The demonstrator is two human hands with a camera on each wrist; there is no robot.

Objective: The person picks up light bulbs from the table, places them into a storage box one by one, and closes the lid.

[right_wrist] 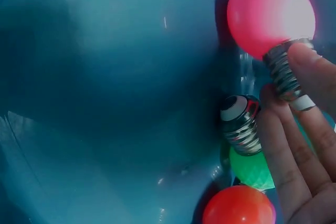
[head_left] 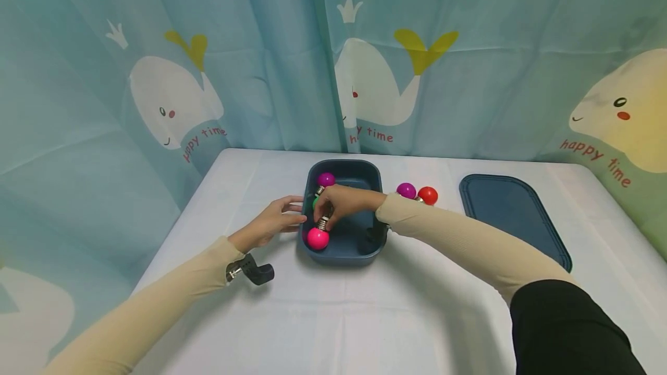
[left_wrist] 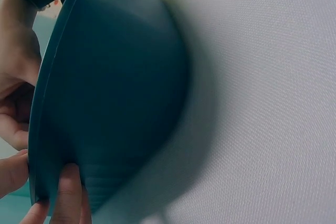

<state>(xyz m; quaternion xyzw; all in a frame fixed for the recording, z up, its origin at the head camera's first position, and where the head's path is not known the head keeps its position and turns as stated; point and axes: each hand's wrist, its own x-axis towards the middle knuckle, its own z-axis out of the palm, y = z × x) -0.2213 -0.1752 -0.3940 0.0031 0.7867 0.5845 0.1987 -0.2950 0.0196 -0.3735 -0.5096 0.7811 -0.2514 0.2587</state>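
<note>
My right hand (head_left: pixel 344 201) reaches into a dark blue box (head_left: pixel 359 256) and pinches a pink light bulb (head_left: pixel 318 238) by its metal screw base. In the right wrist view the thumb lies on the base of this bulb (right_wrist: pixel 270 17), with the fingers behind it. Beside those fingers lies a green bulb (right_wrist: pixel 249 169), and below it a red-orange bulb (right_wrist: pixel 239 205). A purple bulb (head_left: pixel 326 179) shows at the box's far left corner. Straight fingers of my left hand (head_left: pixel 271 220) touch the box's left wall and rim; the left wrist view shows fingertips against the outer wall (left_wrist: pixel 115 72).
Right of the box, a purple bulb (head_left: pixel 406 190) and a red bulb (head_left: pixel 428 195) lie on the white table (head_left: pixel 323 317), partly behind my right sleeve. A dark blue lid (head_left: pixel 513 213) lies farther right. A whale-print curtain (head_left: pixel 281 74) hangs behind the table.
</note>
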